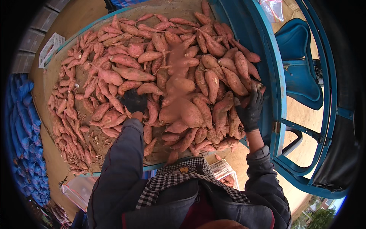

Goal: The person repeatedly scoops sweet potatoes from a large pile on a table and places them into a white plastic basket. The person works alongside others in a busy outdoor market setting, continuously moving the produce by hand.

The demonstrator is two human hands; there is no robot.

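Sweet potatoes with reddish skins lie heaped on a flat truck bed in front of me. My left hand, in a dark glove, reaches into the middle of the heap, palm down over several roots; whether it grips one is hidden. At the right end of the heap my right hand, also in a dark glove, lies against sweet potatoes beside the blue side wall, its fingers stretched towards the far side. Its hold on any root cannot be made out. Smaller sweet potatoes are spread at the left.
A blue metal frame with a blue seat stands at the right. White plastic crates are at the near edge and far left. Stacked blue sacks line the left. A clear plastic bag hangs near the bed's left corner.
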